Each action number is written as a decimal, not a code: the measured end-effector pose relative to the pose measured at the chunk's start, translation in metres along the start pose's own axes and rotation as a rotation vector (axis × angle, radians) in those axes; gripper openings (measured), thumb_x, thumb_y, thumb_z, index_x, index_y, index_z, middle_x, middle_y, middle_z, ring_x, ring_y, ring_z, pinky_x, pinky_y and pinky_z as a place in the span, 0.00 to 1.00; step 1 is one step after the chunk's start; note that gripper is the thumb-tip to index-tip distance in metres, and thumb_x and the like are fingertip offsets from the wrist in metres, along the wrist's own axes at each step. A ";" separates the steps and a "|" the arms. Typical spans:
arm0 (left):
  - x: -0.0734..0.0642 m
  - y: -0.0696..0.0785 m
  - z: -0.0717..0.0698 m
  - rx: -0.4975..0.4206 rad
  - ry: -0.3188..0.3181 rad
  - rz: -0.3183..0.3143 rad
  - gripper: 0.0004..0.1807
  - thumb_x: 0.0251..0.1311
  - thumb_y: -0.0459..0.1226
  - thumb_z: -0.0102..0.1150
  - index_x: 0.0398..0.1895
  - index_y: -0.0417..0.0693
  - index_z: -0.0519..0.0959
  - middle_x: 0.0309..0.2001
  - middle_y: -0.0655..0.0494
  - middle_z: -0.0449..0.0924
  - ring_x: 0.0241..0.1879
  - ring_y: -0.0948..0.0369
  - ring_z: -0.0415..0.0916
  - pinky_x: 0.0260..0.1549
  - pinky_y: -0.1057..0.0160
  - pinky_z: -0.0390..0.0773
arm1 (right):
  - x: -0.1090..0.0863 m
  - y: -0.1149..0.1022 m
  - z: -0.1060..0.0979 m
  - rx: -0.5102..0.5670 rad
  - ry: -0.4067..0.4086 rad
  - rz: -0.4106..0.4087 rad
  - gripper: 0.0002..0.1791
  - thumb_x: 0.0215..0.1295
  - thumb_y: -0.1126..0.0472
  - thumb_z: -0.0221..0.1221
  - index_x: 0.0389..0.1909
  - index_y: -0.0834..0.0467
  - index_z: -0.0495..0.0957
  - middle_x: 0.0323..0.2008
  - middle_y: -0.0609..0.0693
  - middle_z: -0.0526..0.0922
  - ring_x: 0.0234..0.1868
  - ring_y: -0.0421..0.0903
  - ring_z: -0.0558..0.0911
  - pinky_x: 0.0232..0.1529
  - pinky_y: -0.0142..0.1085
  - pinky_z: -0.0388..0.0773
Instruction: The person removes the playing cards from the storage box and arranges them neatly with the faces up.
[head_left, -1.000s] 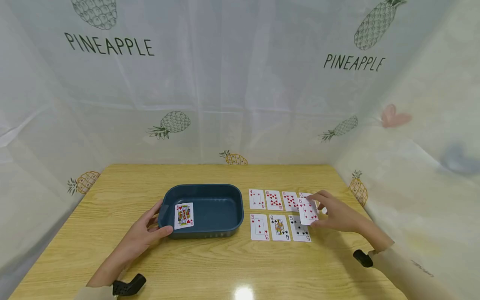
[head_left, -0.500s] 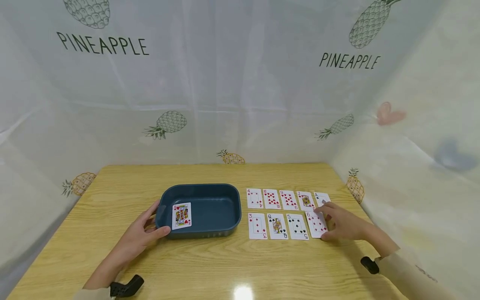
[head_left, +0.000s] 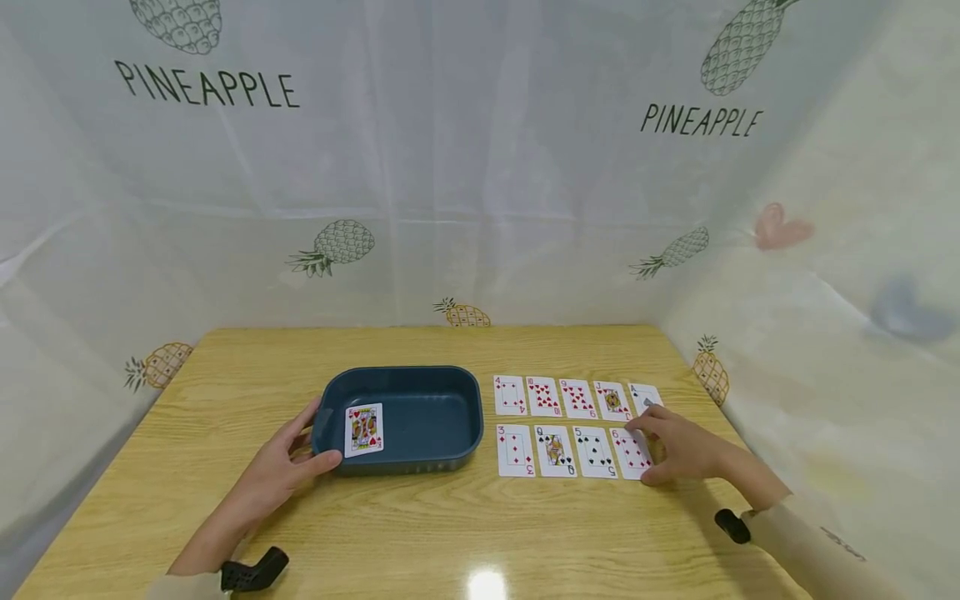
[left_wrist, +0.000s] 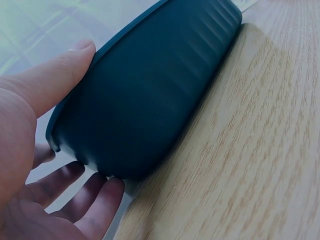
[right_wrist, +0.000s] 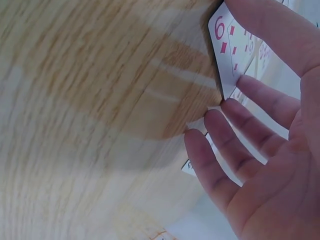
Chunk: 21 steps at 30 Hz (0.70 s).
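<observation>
My left hand (head_left: 288,462) holds the left end of a dark blue rectangular dish (head_left: 438,425), thumb at the rim and fingers against the outer wall. A king of hearts card (head_left: 363,430) lies face up inside, toward the dish's left. At the right end of the front card row, my right hand (head_left: 686,450) holds the six of diamonds card (head_left: 632,454) by its edges, low over the tabletop. In the right wrist view, the thumb is at one end of this card (right_wrist: 233,47) and a fingertip at the other. Right fingers partly cover an ace card (head_left: 643,396) behind it.
In the front row lie a three of diamonds (head_left: 517,451), a queen (head_left: 556,451) and a five (head_left: 595,452). Behind them are a four (head_left: 511,395), ten (head_left: 543,396), nine (head_left: 578,399) and jack (head_left: 612,402). Pineapple-print curtains (head_left: 420,208) surround the wooden table (head_left: 405,533).
The right hand has carried the six of diamonds rightward from over the five and jack, down to the front row's right end. Lately the card has straightened slightly. The left hand stays on the dish.
</observation>
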<state>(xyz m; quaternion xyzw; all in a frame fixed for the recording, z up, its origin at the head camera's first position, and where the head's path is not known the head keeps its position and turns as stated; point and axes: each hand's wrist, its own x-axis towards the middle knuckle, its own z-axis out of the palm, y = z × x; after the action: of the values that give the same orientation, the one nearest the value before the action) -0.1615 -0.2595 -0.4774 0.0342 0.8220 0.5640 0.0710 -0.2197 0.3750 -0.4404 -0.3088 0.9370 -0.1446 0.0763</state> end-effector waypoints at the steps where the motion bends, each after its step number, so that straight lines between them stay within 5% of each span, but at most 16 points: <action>1: 0.000 0.000 0.000 0.003 0.000 0.000 0.54 0.72 0.44 0.69 0.89 0.57 0.42 0.81 0.34 0.54 0.74 0.36 0.62 0.50 0.73 0.77 | 0.000 0.000 0.000 -0.001 -0.006 0.005 0.41 0.54 0.47 0.81 0.65 0.64 0.78 0.54 0.52 0.76 0.45 0.44 0.74 0.42 0.37 0.75; 21: 0.000 0.000 0.000 0.008 0.006 0.022 0.54 0.71 0.43 0.69 0.89 0.55 0.42 0.81 0.33 0.53 0.74 0.35 0.62 0.50 0.75 0.76 | -0.003 -0.008 -0.001 -0.015 -0.019 0.038 0.46 0.51 0.46 0.81 0.67 0.65 0.76 0.57 0.55 0.75 0.51 0.50 0.76 0.49 0.42 0.78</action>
<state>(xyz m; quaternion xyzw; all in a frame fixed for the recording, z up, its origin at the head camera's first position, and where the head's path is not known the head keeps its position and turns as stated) -0.1617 -0.2592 -0.4772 0.0416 0.8241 0.5615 0.0621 -0.2132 0.3707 -0.4364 -0.2930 0.9429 -0.1332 0.0854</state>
